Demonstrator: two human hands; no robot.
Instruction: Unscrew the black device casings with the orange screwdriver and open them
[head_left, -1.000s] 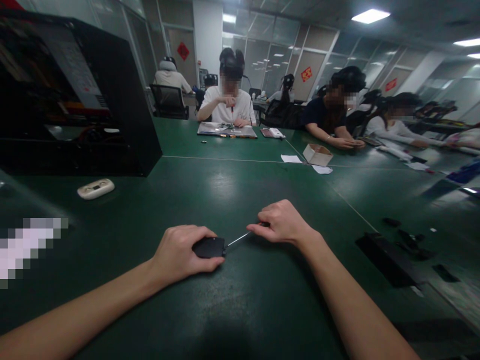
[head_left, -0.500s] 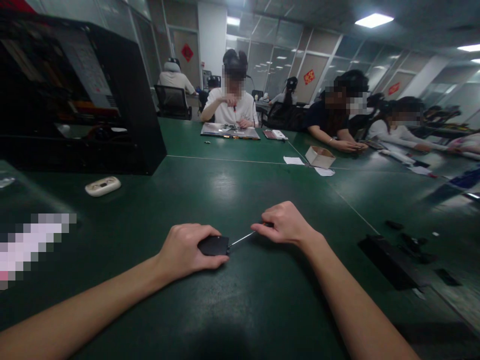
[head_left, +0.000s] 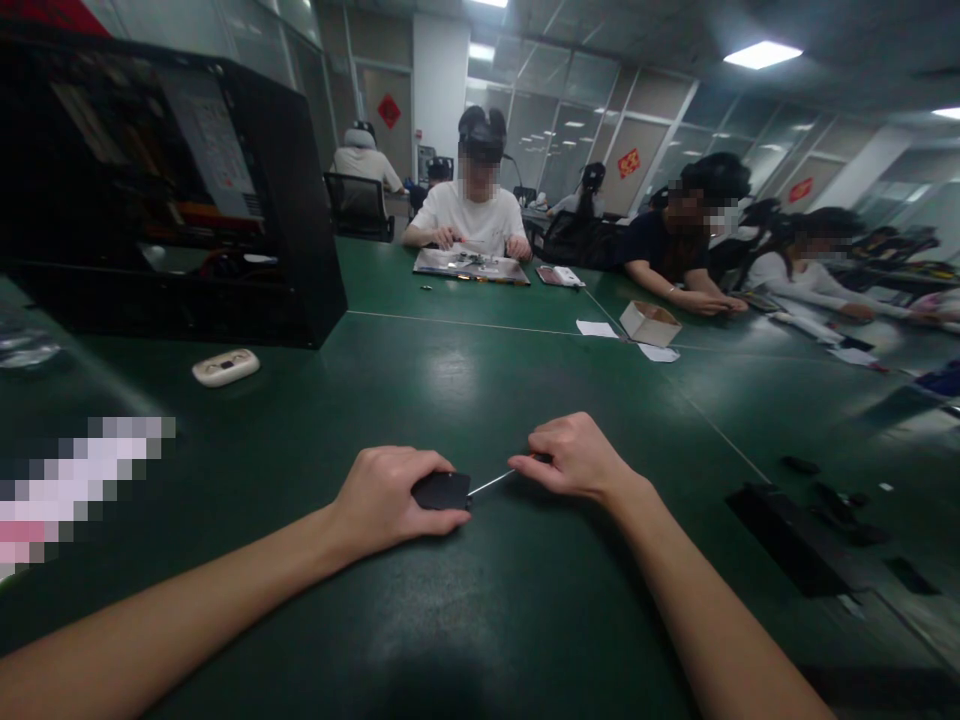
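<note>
My left hand (head_left: 397, 490) grips a small flat black box (head_left: 444, 490) on the green table, thumb along its near side and fingers over its far side. In my right hand (head_left: 574, 455) is a screwdriver (head_left: 491, 482). Its thin metal shaft slants down to the left, and the tip meets the right end of the black box. Most of the screwdriver's handle is hidden in my closed fingers. What the tip touches there is too small to make out.
A large black computer case (head_left: 292, 200) stands at the left, with a white oval case (head_left: 226, 368) before it. Dark parts (head_left: 787, 540) lie at the right. Farther back are a cardboard box (head_left: 651, 323) and papers (head_left: 598, 328). A person (head_left: 480, 215) sits opposite, others to the right.
The view has shifted slightly, so most things sit farther right. Both hands keep their holds, with the screwdriver tip still at the box's end. The person opposite has lowered a raised hand.
</note>
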